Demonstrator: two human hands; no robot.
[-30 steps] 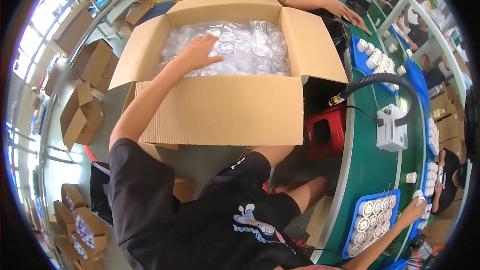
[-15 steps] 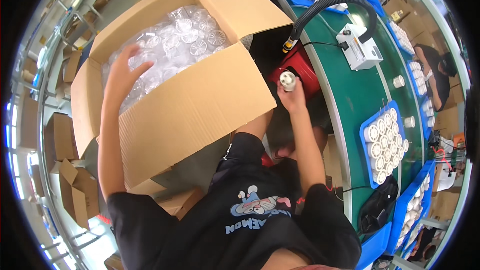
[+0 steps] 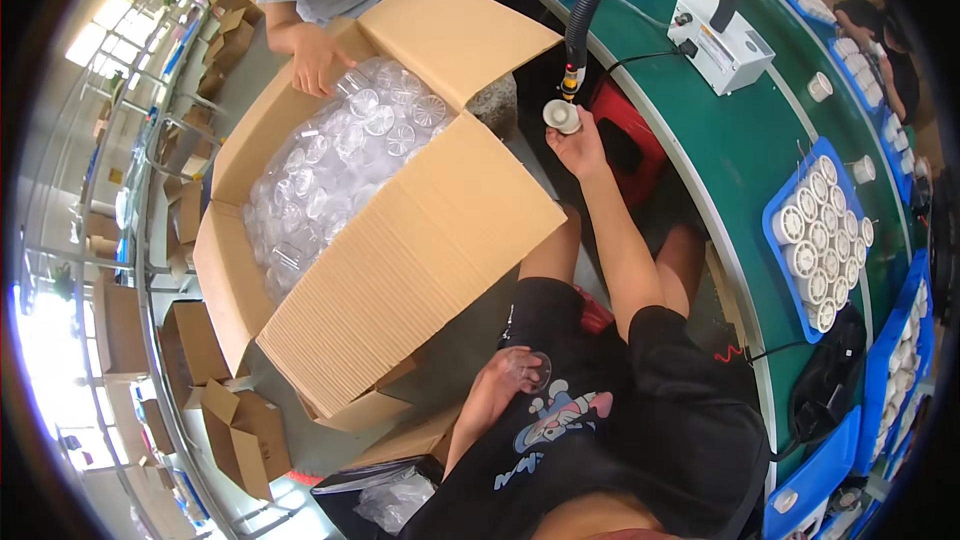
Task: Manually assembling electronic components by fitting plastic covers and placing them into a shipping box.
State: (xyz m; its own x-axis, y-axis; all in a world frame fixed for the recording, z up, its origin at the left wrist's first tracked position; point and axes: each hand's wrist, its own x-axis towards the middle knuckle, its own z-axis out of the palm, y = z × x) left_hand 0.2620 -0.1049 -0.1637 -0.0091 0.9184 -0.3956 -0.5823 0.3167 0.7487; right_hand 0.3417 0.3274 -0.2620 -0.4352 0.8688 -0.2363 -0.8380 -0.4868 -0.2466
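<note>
My right hand [image 3: 580, 148] grips a white cup-shaped part [image 3: 562, 117], its hollow side facing up, right below the yellow-tipped nozzle [image 3: 570, 86] of a black hose [image 3: 588, 15]. Close to my lap, my left hand [image 3: 503, 380] is closed around a clear plastic cover [image 3: 540, 370] with a round rim. Ahead on the left stands an open cardboard box [image 3: 410, 250], its flaps folded out. Inside it lie many clear plastic covers [image 3: 350, 135] in a plastic bag. Another person's hand [image 3: 318, 58] reaches over the far edge of this box.
To the right runs a green bench [image 3: 690, 155] carrying a white blower-like unit [image 3: 722, 45] that the hose joins. A blue tray [image 3: 785, 270] there holds rows of white round parts. Empty cartons [image 3: 245, 435] and a black-lined bin [image 3: 345, 490] stand at lower left, and a red stool [image 3: 640, 130] near the bench.
My left hand has left the box and come down to my lap with a clear cover. My right hand has raised the white part to the nozzle. My view has shifted.
</note>
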